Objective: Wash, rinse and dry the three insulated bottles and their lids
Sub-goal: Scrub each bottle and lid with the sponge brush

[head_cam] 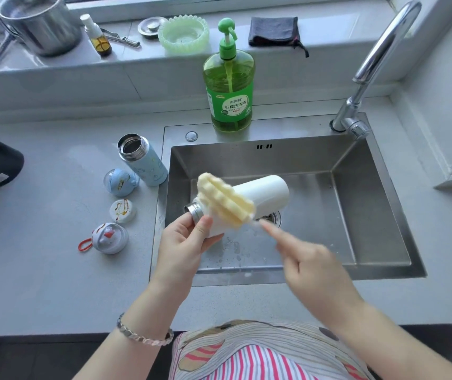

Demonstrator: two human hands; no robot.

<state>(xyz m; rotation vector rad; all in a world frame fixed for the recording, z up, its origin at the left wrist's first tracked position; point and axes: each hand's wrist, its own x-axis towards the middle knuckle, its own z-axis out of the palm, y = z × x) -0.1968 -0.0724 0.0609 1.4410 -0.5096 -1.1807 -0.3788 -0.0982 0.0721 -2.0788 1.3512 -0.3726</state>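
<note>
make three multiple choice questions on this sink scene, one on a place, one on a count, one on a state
1. Where does the blue bottle stand relative to the sink? A inside it; B on the counter left of it; C behind it.
2. How many loose lids lie on the counter? A one; B two; C three.
3. The white bottle in the left hand is: A capped; B uncapped, on its side; C upright.
Answers: 1 B, it stands beside the sink's left rim. 2 C, blue, white and grey lids lie there. 3 B, its steel mouth is bare while the right hand holds the sponge brush against it.
</note>
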